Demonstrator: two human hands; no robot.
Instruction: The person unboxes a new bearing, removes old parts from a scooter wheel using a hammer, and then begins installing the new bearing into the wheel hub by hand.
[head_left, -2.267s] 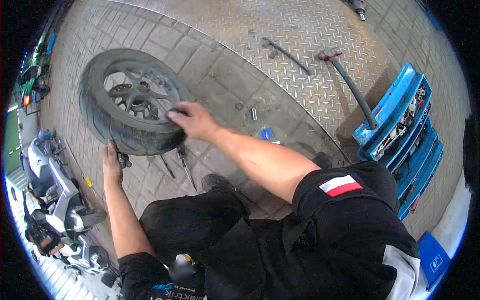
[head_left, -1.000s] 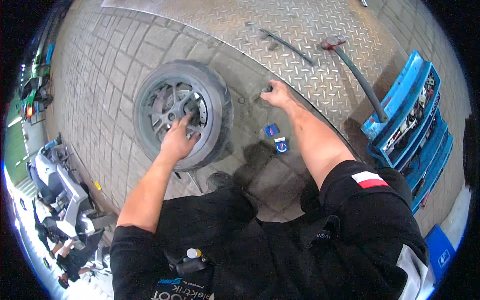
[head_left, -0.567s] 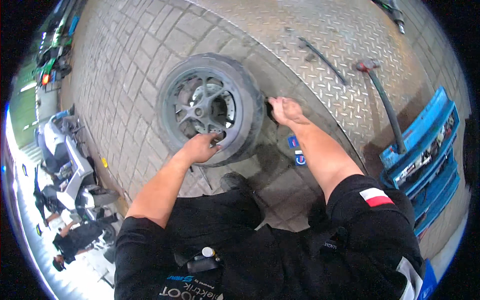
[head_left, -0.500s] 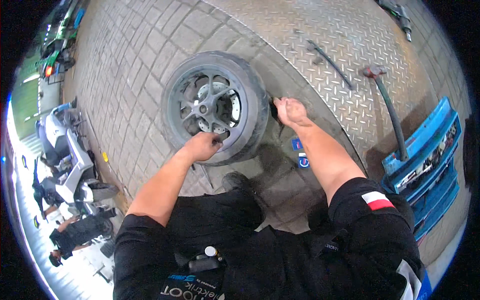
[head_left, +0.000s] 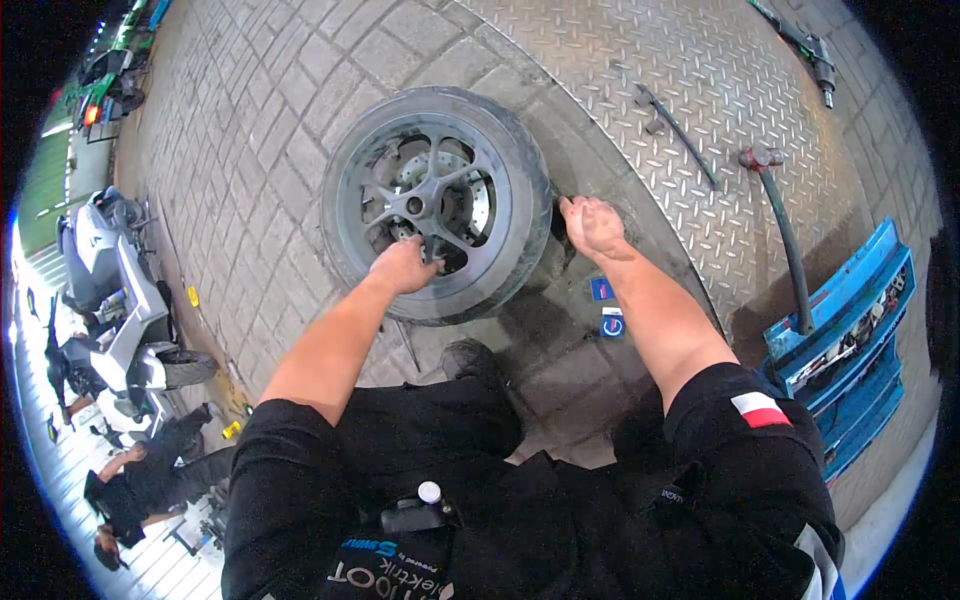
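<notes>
A motorcycle wheel (head_left: pixel 525 200) with a grey spoked rim and a black tyre lies flat before me, its brake disc visible through the spokes. My left hand (head_left: pixel 402 266) reaches over the near side of the rim, fingers curled among the lower spokes. Something dark shows between thumb and fingers, too unclear to name. Beside the tyre's right side, low over the paving, my right hand (head_left: pixel 597 228) is closed; what it grips, if anything, is hidden.
Two small blue-and-white packets (head_left: pixel 602 290) lie below my right hand. On the metal plate are a dark bar (head_left: pixel 682 138) and a red-headed hammer (head_left: pixel 785 235), its handle reaching a blue toolbox (head_left: pixel 840 300). A power tool (head_left: pixel 815 60) lies far right. Motorcycles (head_left: pixel 120 290) and another person (head_left: pixel 150 480) are at left.
My left hand has moved from the rim's near edge inward among the spokes. My right hand stays closed beside the tyre. The whole view has shifted slightly.
</notes>
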